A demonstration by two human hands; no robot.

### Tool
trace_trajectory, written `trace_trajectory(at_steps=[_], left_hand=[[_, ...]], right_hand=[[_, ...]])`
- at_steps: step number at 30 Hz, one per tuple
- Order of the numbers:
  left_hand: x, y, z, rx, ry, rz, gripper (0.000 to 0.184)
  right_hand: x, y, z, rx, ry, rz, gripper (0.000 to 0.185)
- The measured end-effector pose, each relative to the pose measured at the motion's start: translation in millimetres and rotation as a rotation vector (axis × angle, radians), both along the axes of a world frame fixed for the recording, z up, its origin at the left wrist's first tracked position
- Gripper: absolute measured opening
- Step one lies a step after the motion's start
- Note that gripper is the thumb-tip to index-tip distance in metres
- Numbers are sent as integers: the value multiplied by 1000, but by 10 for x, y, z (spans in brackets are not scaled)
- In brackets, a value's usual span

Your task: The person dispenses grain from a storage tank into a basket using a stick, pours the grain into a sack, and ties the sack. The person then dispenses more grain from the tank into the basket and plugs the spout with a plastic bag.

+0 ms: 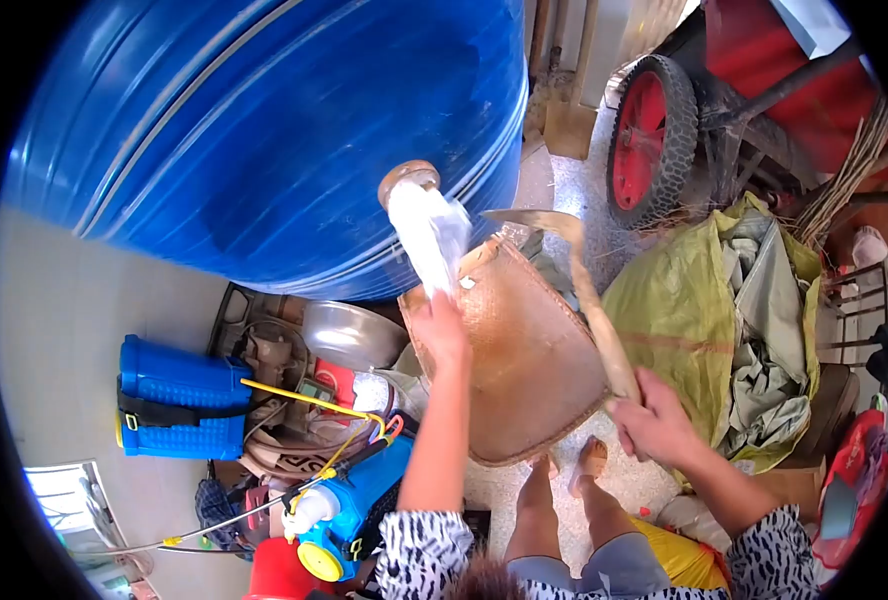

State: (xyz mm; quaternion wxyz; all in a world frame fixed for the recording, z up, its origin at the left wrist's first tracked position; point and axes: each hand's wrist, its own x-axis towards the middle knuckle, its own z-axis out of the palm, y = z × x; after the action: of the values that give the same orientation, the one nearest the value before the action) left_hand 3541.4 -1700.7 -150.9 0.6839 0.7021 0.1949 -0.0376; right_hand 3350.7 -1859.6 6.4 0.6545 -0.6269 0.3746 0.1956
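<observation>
My left hand (438, 325) is closed around the lower end of a white sleeve-like bag (426, 235), which hangs from a round brown outlet (408, 176) on a large blue tank (324, 130). Whether the bag is cloth or plastic I cannot tell. In my right hand (656, 415) is the bent wooden handle of a short hoe (592, 300); its flat metal blade points left, near the bag. Below and between both hands lies a brown woven scoop basket (529, 370), with a small white bit near its upper edge.
A metal basin (352, 335) and blue backpack sprayers (184, 400) stand at left. On the right are a yellow-green sack (669, 320) with grey sheeting and a red-rimmed wheel (654, 140). A shovel (569, 125) leans at the back. My feet (589, 460) are below the basket.
</observation>
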Motion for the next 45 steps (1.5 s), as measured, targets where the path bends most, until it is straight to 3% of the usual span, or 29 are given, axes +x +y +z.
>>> trace_trajectory(at_steps=[7, 10, 12, 18, 21, 24, 27, 34, 35, 37, 41, 45], left_hand=[[-1059, 541, -534, 0, 188, 144, 28], [-1390, 656, -816, -119, 297, 137, 19], [-1583, 631, -869, -146, 405, 343, 29], [-2037, 760, -1219, 86, 398, 188, 24], [-2096, 730, -1009, -62, 545, 259, 23], [-2192, 760, -901, -147, 497, 245, 23], [-2208, 782, -772, -187, 527, 237, 22], [-2185, 781, -601, -307, 499, 351, 19], [-2195, 776, -538, -302, 508, 350, 19], [-2150, 799, -426, -347, 494, 349, 17], [-2194, 811, -367, -389, 461, 321, 15], [-2252, 804, -446, -432, 485, 373, 15]], right_hand=[[668, 437, -174, 215, -84, -78, 18], [774, 570, -198, 259, -84, -129, 18], [784, 627, -198, 254, -73, -138, 19], [976, 777, -125, 282, -85, -172, 17], [1175, 939, -84, 419, -112, -171, 18], [1237, 1089, 8, 651, -91, -249, 19], [992, 1137, 51, 719, -41, -350, 18], [1130, 1255, -140, 425, -3, -256, 20], [1094, 1236, -164, 426, 5, -261, 20], [1048, 1198, -189, 683, -62, -279, 18], [1100, 1151, -145, 620, 8, -383, 17], [1491, 1150, -134, 518, -115, -232, 15]])
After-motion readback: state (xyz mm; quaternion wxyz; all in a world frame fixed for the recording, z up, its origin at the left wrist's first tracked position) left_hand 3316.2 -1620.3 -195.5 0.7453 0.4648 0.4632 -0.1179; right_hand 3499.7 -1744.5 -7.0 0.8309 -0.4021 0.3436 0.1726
